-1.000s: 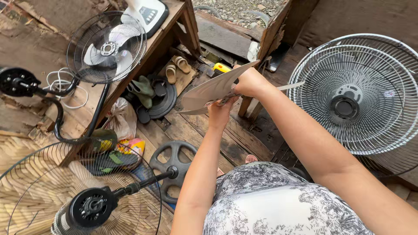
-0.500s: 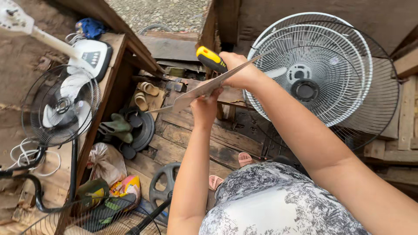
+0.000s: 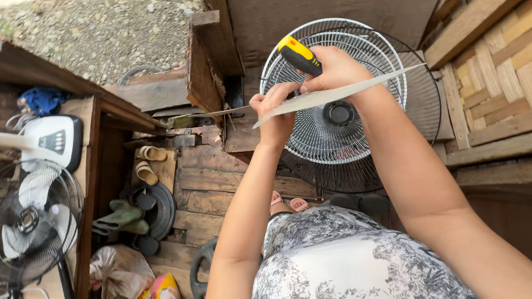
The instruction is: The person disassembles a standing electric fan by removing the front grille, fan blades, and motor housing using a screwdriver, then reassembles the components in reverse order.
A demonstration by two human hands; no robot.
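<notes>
Two hands are closed on things: the left hand (image 3: 274,111) pinches a thin, light, flexible fan blade (image 3: 343,91) at its edge; the right hand (image 3: 335,69) grips a screwdriver (image 3: 299,55).

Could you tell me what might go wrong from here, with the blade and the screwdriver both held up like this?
The right hand holds both the yellow-handled screwdriver and the thin pale blade, so its grip on either may slip. The left hand pinches the blade only near its edge; the blade might flex or twist. If it drops, it could land on the sandalled toes below, or strike the fan guard behind.
</notes>
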